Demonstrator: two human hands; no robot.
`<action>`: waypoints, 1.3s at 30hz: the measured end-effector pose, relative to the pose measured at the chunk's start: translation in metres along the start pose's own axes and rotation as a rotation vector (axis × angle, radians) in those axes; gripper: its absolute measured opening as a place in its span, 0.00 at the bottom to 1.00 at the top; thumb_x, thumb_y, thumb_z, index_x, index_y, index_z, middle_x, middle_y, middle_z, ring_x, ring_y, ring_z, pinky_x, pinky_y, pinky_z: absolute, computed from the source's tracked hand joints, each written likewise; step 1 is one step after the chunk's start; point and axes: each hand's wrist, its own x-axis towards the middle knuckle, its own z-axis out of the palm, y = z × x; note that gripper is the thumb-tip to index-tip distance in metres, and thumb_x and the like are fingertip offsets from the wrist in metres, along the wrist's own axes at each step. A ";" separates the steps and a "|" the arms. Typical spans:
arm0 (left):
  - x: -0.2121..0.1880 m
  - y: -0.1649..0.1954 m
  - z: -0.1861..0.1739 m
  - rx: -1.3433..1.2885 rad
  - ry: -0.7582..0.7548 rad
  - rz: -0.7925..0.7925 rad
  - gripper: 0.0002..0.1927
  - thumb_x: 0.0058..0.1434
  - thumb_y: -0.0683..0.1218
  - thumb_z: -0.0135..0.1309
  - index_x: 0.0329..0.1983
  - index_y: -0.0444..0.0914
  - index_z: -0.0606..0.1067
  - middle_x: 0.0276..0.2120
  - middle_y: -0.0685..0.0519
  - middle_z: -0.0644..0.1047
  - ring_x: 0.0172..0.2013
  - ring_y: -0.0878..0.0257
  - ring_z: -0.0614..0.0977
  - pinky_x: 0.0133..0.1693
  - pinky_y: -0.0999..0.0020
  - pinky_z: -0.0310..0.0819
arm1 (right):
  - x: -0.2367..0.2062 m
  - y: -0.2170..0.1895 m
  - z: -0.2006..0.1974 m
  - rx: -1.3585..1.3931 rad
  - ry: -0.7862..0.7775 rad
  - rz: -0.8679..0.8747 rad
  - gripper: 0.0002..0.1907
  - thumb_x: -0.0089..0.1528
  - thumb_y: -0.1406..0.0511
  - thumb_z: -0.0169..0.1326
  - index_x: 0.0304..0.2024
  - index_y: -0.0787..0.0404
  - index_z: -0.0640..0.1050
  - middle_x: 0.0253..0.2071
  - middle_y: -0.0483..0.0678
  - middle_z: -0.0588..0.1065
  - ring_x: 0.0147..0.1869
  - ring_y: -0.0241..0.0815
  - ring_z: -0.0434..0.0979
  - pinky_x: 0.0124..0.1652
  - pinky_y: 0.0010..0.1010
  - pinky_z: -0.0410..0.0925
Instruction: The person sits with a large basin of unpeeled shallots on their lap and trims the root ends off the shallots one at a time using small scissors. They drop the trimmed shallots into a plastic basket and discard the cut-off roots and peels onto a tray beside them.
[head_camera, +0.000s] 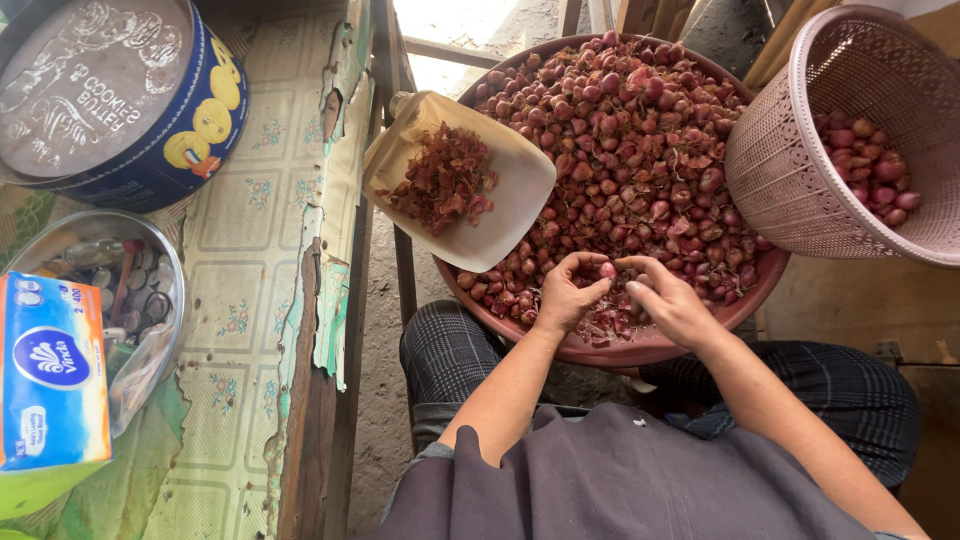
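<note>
A wide reddish-brown basin (640, 352) rests on my lap, heaped with several small red shallots (630, 130). My left hand (568, 295) pinches one shallot (607, 270) at the basin's near side. My right hand (668, 300) meets it from the right, its fingertips touching the same shallot. A beige scoop-like container (510, 215) leans on the basin's left rim and holds a pile of reddish peels (445, 180). A pink woven basket (790, 160) at the right is tilted toward me and holds peeled shallots (868, 165).
To the left stands a worn table with a peeling patterned cloth (250, 260). On it are a round blue cookie tin (110, 95), a metal bowl with small items (120, 290) and a tissue box (50, 375). Bare concrete floor (385, 400) shows beside my knee.
</note>
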 end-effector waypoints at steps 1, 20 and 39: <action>0.000 0.001 0.000 0.007 -0.004 -0.001 0.17 0.58 0.38 0.65 0.51 0.34 0.78 0.42 0.53 0.82 0.43 0.68 0.82 0.48 0.72 0.80 | -0.002 -0.001 0.003 -0.023 -0.001 -0.011 0.18 0.69 0.64 0.49 0.62 0.54 0.74 0.32 0.44 0.72 0.34 0.32 0.71 0.36 0.27 0.69; 0.004 -0.005 -0.006 -0.225 -0.068 -0.052 0.19 0.58 0.36 0.63 0.53 0.36 0.77 0.44 0.53 0.81 0.44 0.67 0.82 0.48 0.70 0.80 | 0.005 0.013 -0.001 0.321 -0.063 0.031 0.21 0.69 0.64 0.46 0.65 0.60 0.69 0.38 0.41 0.74 0.37 0.32 0.72 0.37 0.27 0.69; 0.002 -0.001 -0.003 -0.579 -0.094 -0.197 0.16 0.63 0.36 0.58 0.54 0.35 0.74 0.45 0.51 0.81 0.48 0.62 0.83 0.55 0.64 0.80 | 0.000 0.010 0.001 0.322 -0.033 0.010 0.17 0.70 0.64 0.45 0.61 0.58 0.72 0.33 0.43 0.74 0.35 0.31 0.71 0.36 0.26 0.67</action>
